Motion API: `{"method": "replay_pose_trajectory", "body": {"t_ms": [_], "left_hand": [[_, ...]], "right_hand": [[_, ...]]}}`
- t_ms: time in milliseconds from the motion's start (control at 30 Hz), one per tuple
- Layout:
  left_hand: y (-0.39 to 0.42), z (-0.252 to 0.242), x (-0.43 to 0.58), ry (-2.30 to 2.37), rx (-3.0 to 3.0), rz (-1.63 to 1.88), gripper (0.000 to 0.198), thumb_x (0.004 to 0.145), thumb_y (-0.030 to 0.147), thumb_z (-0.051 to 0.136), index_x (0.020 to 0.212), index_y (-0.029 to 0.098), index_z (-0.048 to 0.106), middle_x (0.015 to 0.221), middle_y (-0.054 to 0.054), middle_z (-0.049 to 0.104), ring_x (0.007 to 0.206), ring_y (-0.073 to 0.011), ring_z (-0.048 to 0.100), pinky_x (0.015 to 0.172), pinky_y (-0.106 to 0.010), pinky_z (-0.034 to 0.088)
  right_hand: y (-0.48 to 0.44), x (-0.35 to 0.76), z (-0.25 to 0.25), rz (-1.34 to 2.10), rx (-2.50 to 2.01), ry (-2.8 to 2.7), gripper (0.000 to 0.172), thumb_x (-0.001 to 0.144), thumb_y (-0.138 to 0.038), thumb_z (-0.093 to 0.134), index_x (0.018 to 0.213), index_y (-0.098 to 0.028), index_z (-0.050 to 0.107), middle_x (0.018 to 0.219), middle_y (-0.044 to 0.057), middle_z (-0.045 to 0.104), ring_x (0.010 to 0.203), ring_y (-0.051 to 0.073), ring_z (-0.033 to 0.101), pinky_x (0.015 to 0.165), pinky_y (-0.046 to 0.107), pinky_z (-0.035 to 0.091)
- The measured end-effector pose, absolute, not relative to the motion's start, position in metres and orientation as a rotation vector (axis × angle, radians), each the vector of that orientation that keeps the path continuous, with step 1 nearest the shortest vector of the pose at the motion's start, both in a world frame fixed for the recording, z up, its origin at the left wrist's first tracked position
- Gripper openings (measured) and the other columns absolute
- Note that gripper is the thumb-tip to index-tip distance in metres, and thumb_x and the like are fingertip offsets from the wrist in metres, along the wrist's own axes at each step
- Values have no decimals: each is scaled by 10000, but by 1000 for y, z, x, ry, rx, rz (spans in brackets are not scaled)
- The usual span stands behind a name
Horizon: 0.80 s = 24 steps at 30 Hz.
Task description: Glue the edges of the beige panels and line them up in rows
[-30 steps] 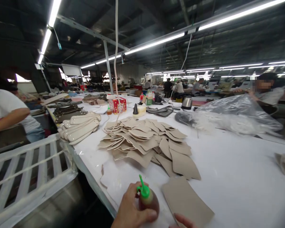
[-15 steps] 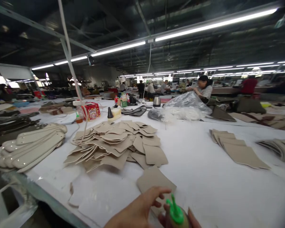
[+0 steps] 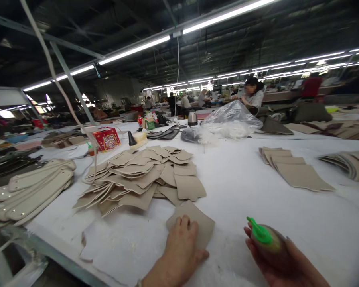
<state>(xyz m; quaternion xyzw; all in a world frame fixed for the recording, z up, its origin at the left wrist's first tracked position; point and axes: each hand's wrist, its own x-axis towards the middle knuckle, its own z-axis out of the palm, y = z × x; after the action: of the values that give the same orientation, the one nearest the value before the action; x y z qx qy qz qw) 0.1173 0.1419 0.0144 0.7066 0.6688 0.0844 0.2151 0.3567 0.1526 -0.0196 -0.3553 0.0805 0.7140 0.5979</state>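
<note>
My left hand [image 3: 181, 249] lies flat, fingers stretched, on a single tan cut piece [image 3: 201, 221] on the white table [image 3: 242, 187]. My right hand [image 3: 283, 261] is wrapped round a small squeeze bottle [image 3: 267, 241] with a green nozzle cap, held just above the table at the lower right. Beyond my left hand a wide heap of tan cut pieces [image 3: 140, 177] is fanned out.
Long cream strips [image 3: 30, 191] are stacked at the table's left edge. More tan pieces [image 3: 293, 171] lie at the right. A red box [image 3: 106, 139], a black-tipped bottle [image 3: 132, 138] and a clear plastic bag [image 3: 231, 119] stand further back. A person [image 3: 253, 93] works behind the bag.
The bottle passed from my left hand to my right and moved rightward. My left hand came down flat on the single tan piece. The view swung to the right.
</note>
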Motion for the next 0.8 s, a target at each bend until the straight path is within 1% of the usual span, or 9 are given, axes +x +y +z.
{"method": "replay_pose_trajectory", "body": {"t_ms": [100,167,233,300,433,567,667,733,800], "left_hand": [[144,16,116,1832,1996,194,446,784,332,636,1194,158,608,1271,-140,514,1192,-317,449,1013,-430,402],[146,16,117,1832,2028,148,417,788,270,602,1183,137,603,1261,-150,512,1188,-316,451,1009,-427,405],[148,16,120,1831,2057,107,400,777,219,583,1163,115,599,1251,-161,510,1175,-310,462,1008,-420,406],[149,16,122,1822,2078,80,369,779,194,561,1134,101,602,1235,-166,515,1159,-301,476,1009,-409,404],[153,19,124,1796,2113,43,322,796,201,539,1090,93,613,1189,-166,536,1127,-295,502,1000,-403,402],[156,25,123,1775,2133,-19,298,800,210,544,1060,91,628,1150,-165,557,1073,-296,535,963,-399,415],[156,30,126,1770,2149,-77,283,816,205,531,1051,86,635,1137,-169,565,1036,-287,557,942,-387,425],[155,31,130,1775,2164,-129,280,817,186,521,1049,82,638,1127,-172,574,1024,-284,567,927,-379,437],[156,30,136,1788,2203,-172,288,807,160,509,1050,75,640,1108,-179,586,1019,-290,579,905,-379,455]], "right_hand": [[150,355,-18,1654,-768,97,418,639,-252,844,1039,-177,750,1323,108,611,1040,282,657,851,386,582],[148,356,-23,1662,-711,20,409,689,-236,838,1079,-171,735,1335,100,603,1086,273,637,896,396,563],[146,356,-27,1642,-671,-15,391,726,-220,827,1099,-165,724,1327,101,609,1092,269,635,909,412,557],[144,357,-29,1618,-640,-2,381,744,-222,824,1101,-143,719,1305,123,622,1082,278,640,904,434,558],[141,360,-25,1594,-618,61,386,755,-270,824,1091,-113,714,1278,160,631,1059,296,649,868,469,569],[141,362,-24,1567,-657,105,358,677,-179,862,1010,-138,736,1167,133,696,979,288,681,792,440,601],[140,362,-23,1551,-658,110,349,633,-166,884,953,-144,747,1067,112,733,912,286,700,765,437,611],[140,361,-22,1545,-661,122,331,630,-161,877,935,-141,749,1038,113,740,891,287,704,754,442,613],[140,361,-21,1542,-666,135,285,662,-159,849,929,-143,751,1018,111,744,881,283,706,758,443,612]]}}
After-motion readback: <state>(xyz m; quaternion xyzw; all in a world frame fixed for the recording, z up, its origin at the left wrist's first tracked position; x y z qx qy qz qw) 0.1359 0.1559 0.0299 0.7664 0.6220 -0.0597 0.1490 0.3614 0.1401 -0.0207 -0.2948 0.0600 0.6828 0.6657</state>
